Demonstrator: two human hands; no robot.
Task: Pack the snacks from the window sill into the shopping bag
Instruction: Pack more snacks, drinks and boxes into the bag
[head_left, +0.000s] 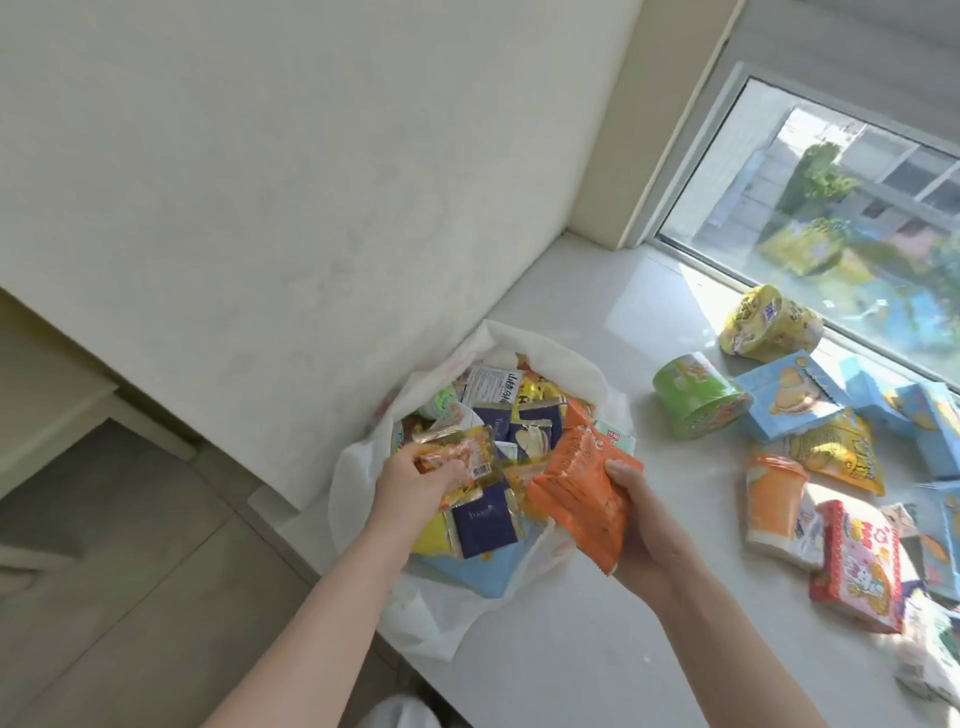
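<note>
The white shopping bag (358, 467) lies open at the sill's left end, stuffed with several snack packets. My left hand (410, 486) hovers over its mouth and grips a small clear packet of orange snacks (460, 453). My right hand (641, 525) holds an orange snack pack (582, 493) by its right side, tilted over the bag's right rim. On the white window sill (597, 649) to the right lie a green tub (696, 395), a yellow tub (769, 325), blue boxes (789, 397), a yellow bag (841, 449), an orange cup (774, 499) and a red-pink pack (862, 566).
A plain white wall (260, 208) stands directly behind the bag. The window pane (857, 218) runs along the sill's far right. The sill's left edge drops to a tiled floor (130, 571). Bare sill surface lies in front between my arms.
</note>
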